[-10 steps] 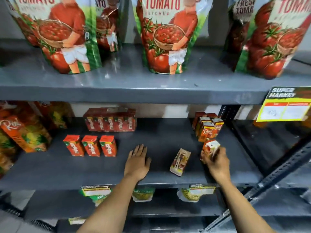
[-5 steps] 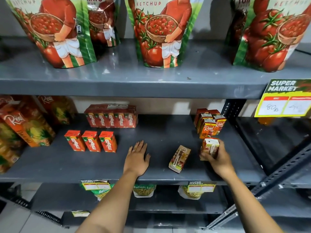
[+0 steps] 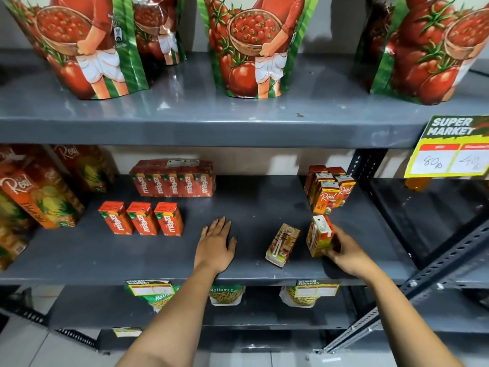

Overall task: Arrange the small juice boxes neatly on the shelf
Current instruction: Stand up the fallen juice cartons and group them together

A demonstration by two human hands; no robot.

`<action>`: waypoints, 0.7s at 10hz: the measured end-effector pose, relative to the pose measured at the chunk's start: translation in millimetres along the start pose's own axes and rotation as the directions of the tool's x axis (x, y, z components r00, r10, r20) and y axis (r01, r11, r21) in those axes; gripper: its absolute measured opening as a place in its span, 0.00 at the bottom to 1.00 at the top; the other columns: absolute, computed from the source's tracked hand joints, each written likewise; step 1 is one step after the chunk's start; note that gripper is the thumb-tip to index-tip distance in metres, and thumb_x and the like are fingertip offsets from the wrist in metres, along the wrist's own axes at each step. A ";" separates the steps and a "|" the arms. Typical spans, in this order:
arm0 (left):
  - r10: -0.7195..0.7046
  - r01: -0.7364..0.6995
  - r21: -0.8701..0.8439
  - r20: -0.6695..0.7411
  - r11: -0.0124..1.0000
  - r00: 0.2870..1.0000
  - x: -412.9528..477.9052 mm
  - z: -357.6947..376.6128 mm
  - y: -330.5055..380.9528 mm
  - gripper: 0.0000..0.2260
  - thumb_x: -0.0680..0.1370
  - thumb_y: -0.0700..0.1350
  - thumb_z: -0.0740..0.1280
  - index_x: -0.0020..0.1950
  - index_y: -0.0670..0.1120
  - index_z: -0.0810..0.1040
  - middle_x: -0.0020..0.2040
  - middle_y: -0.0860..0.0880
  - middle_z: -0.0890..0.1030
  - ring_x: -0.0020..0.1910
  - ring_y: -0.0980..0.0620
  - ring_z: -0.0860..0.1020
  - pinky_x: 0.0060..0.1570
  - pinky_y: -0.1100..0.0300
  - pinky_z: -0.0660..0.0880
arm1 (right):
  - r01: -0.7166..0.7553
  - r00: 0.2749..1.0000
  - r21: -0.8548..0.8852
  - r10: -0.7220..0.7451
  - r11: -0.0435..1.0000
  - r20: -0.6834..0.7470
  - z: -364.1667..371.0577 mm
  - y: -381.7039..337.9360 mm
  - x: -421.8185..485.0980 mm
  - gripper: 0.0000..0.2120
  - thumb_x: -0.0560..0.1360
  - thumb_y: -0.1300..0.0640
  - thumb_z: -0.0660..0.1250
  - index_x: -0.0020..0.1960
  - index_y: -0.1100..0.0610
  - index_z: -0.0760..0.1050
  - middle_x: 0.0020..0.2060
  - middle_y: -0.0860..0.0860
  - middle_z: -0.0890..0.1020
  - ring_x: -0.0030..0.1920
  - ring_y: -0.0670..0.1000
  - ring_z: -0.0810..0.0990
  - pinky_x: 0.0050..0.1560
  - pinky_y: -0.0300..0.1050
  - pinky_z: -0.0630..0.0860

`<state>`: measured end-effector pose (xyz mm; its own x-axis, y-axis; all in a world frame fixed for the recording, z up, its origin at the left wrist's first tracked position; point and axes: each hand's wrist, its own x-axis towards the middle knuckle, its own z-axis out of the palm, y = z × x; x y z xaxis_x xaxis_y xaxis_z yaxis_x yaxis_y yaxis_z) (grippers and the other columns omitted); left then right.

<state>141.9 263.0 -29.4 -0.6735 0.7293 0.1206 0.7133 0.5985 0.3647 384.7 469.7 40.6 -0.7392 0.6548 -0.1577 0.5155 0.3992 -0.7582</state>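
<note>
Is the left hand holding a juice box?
No, the left hand lies flat and empty on the shelf; only the right hand grips a juice box.

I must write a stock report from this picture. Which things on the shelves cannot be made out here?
All in the head view:
- Ketchup pouches: tops cut off by the upper edge.
- Juice box in the right hand: near side hidden by the fingers.
- Price tag: right part cut off by the edge.
- Snack packets: upper parts hidden by the shelf.

"maaza" on small red juice boxes [image 3: 143,218], "Real" on cartons [image 3: 34,192], "SUPER MARKET" and "80 Rs" on price tag [image 3: 449,147]
</note>
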 end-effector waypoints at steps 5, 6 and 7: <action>0.002 -0.002 0.011 0.014 1.000 1.000 1.3 -1.1 0.1 0.24 0.81 0.53 0.55 0.76 0.47 0.59 0.78 0.49 0.57 0.77 0.51 0.52 0.76 0.52 0.47 | -0.136 0.853 0.123 0.180 0.983 -0.490 42.1 0.1 -2.8 0.39 0.63 0.47 0.78 0.66 0.54 0.60 0.59 0.59 0.74 0.60 0.62 0.74 0.55 0.57 0.75; 0.001 -0.001 0.000 0.004 1.000 1.000 0.8 -0.7 -0.2 0.24 0.81 0.53 0.55 0.76 0.47 0.59 0.78 0.48 0.57 0.77 0.51 0.52 0.76 0.53 0.47 | 0.008 0.739 0.167 0.107 0.986 -0.665 42.0 -3.2 -25.1 0.52 0.59 0.51 0.82 0.74 0.57 0.55 0.60 0.60 0.71 0.61 0.57 0.70 0.62 0.55 0.70; 0.000 0.000 0.000 0.000 1.000 1.000 2.3 0.2 -1.2 0.25 0.81 0.53 0.55 0.76 0.47 0.59 0.78 0.49 0.58 0.77 0.51 0.52 0.76 0.53 0.47 | 0.206 0.705 -0.121 -0.233 0.971 -0.670 47.2 -21.8 -40.5 0.35 0.66 0.60 0.77 0.68 0.60 0.66 0.56 0.57 0.75 0.58 0.55 0.72 0.59 0.48 0.70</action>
<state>139.5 264.0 -29.8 -0.6738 0.7290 0.1205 0.7131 0.5989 0.3643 382.9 404.2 33.7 -0.3509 0.7984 0.4894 0.4004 0.6003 -0.6923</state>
